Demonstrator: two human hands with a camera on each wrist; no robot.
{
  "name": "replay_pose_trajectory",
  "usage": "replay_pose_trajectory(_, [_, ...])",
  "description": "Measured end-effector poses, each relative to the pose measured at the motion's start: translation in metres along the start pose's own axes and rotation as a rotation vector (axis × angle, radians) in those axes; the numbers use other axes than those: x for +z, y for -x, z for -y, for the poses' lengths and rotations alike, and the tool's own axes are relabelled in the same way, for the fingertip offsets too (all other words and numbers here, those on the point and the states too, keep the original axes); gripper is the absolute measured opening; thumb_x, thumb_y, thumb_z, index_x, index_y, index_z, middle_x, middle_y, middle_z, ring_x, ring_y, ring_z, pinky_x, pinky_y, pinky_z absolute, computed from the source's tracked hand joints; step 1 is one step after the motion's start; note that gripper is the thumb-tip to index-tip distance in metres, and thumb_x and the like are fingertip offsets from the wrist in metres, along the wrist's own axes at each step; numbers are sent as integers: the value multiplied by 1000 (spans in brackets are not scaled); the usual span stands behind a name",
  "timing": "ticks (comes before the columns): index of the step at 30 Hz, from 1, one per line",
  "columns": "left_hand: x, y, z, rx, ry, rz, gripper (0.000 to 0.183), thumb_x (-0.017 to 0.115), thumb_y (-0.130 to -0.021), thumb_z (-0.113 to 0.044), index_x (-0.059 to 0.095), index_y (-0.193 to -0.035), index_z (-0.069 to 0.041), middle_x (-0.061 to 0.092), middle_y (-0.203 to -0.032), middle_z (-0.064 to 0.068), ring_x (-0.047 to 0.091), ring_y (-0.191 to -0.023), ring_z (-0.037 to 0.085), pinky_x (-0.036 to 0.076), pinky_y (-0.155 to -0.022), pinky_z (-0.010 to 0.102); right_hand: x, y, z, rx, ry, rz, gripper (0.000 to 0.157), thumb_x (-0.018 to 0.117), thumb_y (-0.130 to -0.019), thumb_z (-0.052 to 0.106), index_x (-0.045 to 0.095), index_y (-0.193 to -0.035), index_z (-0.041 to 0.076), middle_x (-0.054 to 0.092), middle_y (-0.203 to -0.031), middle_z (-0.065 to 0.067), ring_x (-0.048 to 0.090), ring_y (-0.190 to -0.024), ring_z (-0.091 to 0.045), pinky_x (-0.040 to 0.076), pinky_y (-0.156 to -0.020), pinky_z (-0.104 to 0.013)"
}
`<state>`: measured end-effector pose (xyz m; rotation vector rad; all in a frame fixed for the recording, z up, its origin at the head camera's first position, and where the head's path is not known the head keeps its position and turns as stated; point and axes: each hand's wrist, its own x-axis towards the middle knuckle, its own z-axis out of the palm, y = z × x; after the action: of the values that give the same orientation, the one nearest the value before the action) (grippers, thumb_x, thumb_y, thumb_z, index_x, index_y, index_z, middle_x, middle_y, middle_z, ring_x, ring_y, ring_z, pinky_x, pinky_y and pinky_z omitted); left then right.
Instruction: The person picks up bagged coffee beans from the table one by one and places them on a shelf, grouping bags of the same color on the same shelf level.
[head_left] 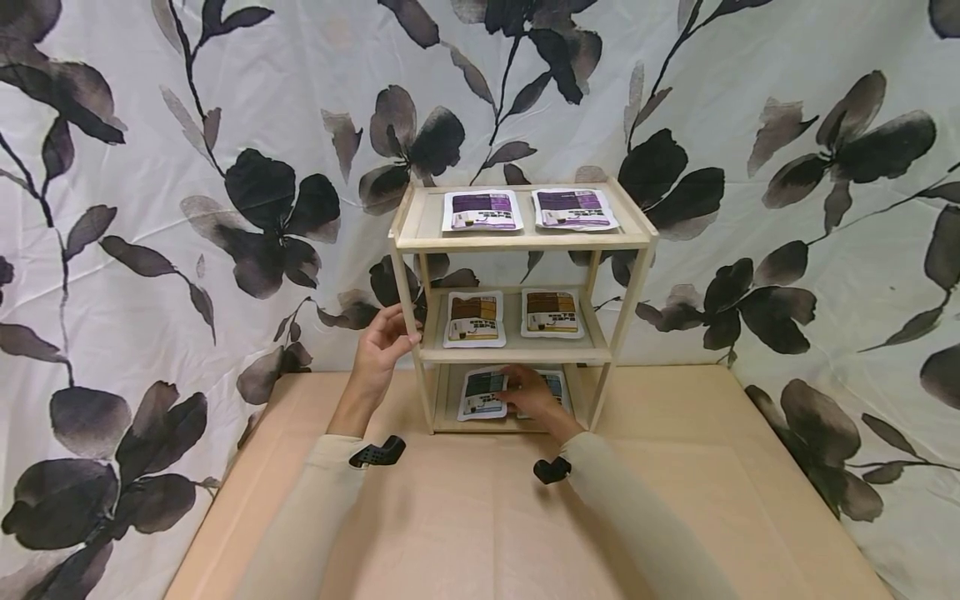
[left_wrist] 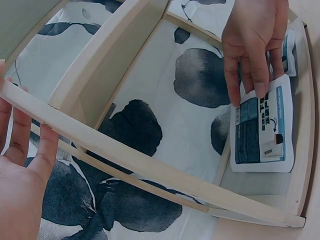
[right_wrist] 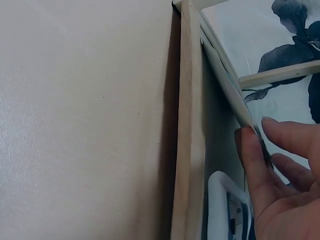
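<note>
A three-tier wooden shelf rack (head_left: 517, 356) stands against the patterned cloth. My left hand (head_left: 378, 350) holds its front left post (head_left: 405, 287), thumb on one side and fingers on the other in the left wrist view. On the bottom tier, my right hand (head_left: 528, 392) pinches the near edge of the left teal-and-white pouch (head_left: 482, 395). That pouch (right_wrist: 232, 95) is tilted, one side raised off the tier, in the right wrist view. Beside it lies a second teal pouch (head_left: 555, 385), partly hidden by my right hand.
Two brown-and-white pouches, a left one (head_left: 475, 320) and a right one (head_left: 552, 313), lie on the middle tier. Two purple-and-white pouches, left (head_left: 482, 211) and right (head_left: 574, 209), lie on top. The tan table (head_left: 480, 517) extends in front of the rack.
</note>
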<state>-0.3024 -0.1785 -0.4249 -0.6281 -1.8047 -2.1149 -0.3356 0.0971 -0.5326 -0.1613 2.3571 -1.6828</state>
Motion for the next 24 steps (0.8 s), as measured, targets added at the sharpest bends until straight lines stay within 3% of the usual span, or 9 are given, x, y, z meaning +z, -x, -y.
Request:
replay_pose_trajectory(5, [0, -1, 0, 1, 3, 7, 45, 63, -91, 11, 53, -134, 6, 67, -105, 2, 59, -98, 16, 53, -84, 24, 2, 5, 5, 2, 85, 5, 61, 68, -96, 10, 42, -150, -1, 50, -143, -27, 67, -100, -34, 57, -82, -42])
replay_pose_trajectory(9, [1, -1, 0, -6, 9, 5, 44, 64, -91, 10, 63, -129, -12, 67, -105, 2, 60, -98, 17, 54, -84, 25, 2, 9, 12, -18, 223, 3, 57, 65, -97, 16, 46, -148, -1, 43, -154, -25, 55, -128, -39, 49, -101, -49])
replay_pose_trajectory(11, [1, -1, -1, -9, 9, 4, 45, 64, -91, 10, 64, -127, -17, 67, -105, 2, 60, -98, 17, 54, -84, 25, 2, 11, 14, -25, 287, 5, 56, 65, -97, 19, 49, -147, 0, 40, -157, -23, 51, -132, -39, 45, -106, -51])
replay_pose_trajectory(14, [2, -1, -1, -10, 2, 9, 47, 64, -91, 10, 65, -125, -21, 67, -105, 1, 60, -98, 17, 53, -85, 25, 2, 13, 16, -34, 339, 20, 56, 65, -97, 24, 50, -146, 1, 42, -155, -22, 54, -127, -36, 44, -107, -52])
replay_pose_trajectory(18, [2, -2, 0, -5, 6, 12, 46, 63, -91, 11, 65, -126, -20, 67, -105, 0, 59, -98, 17, 54, -85, 24, 0, 16, 16, -42, 351, 35, 56, 67, -97, 26, 52, -145, 2, 61, -130, -21, 62, -104, -31, 50, -91, -47])
replay_pose_trajectory(21, [1, -3, 1, -4, 5, 17, 46, 63, -92, 10, 65, -127, -20, 67, -106, 0, 59, -98, 16, 54, -85, 24, 0, 19, 16, -42, 320, 42, 54, 67, -97, 25, 53, -144, 3, 64, -113, -18, 61, -93, -29, 49, -82, -43])
replay_pose_trajectory(24, [0, -2, 1, -6, -12, 20, 45, 64, -92, 8, 64, -127, -20, 67, -106, -1, 59, -100, 17, 53, -86, 25, -1, 24, 16, -55, 289, 45, 50, 66, -97, 23, 56, -141, 2, 65, -119, -19, 63, -98, -27, 51, -84, -42])
